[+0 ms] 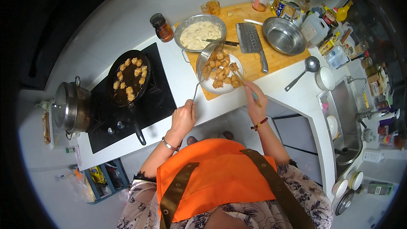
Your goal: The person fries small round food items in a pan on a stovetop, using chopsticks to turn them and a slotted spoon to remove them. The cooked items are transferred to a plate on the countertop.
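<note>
My left hand (pixel 184 116) grips the handle of a metal strainer (pixel 207 58), which is tilted over a white plate (pixel 206 86). Golden fried pieces (pixel 220 70) lie on the plate, some of them against the strainer's mouth. In my right hand (pixel 255 97) is a pair of wooden chopsticks (pixel 240 79), their tips at a browned piece near the plate's right side. Behind the strainer stands a metal bowl (pixel 178 39) of pale, lumpy batter (pixel 199 33). Dark chopsticks (pixel 231 43) rest across that bowl's rim.
A black frying pan (pixel 122 66) with several pieces in oil sits on the cooktop (pixel 162 98), beside a lidded pot (pixel 70 106). On the wooden cutting board (pixel 276 69) are a cleaver (pixel 250 39) and a metal basin (pixel 284 36). A ladle (pixel 310 65) lies near the sink (pixel 349 114).
</note>
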### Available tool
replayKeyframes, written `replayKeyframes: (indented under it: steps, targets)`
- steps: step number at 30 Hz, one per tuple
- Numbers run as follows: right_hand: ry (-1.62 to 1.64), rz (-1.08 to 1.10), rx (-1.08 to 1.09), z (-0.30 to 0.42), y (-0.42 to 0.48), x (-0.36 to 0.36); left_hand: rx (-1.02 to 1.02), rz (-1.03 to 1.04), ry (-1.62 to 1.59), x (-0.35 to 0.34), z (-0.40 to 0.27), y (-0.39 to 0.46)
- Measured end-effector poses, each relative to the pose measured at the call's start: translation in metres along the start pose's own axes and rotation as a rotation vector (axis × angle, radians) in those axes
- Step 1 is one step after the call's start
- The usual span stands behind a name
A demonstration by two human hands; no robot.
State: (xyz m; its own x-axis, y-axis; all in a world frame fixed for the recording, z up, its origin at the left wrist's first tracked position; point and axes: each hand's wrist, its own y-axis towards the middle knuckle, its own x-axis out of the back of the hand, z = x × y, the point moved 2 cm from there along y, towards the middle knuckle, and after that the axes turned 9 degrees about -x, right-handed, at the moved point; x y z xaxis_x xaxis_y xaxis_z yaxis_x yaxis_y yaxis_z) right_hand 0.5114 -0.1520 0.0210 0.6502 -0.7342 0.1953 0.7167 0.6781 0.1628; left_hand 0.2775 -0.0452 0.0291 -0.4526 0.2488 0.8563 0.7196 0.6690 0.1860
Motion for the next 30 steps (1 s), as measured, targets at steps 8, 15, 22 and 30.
replayKeyframes:
  steps: [8,15,22,30]
  targets:
    - [-0.027,0.006,0.058,0.001,0.016,-0.01,0.034,-0.025,0.047,0.002,0.001,0.002]
    - [-0.158,0.128,0.219,-0.014,0.056,-0.023,-0.002,-0.037,0.047,0.002,0.0,0.001]
    - [0.001,0.139,0.045,-0.014,0.057,0.002,-0.011,-0.03,0.072,-0.002,-0.008,-0.003]
    - [0.515,0.06,-0.329,-0.066,0.132,-0.005,0.068,-0.039,-0.118,-0.003,-0.009,-0.002]
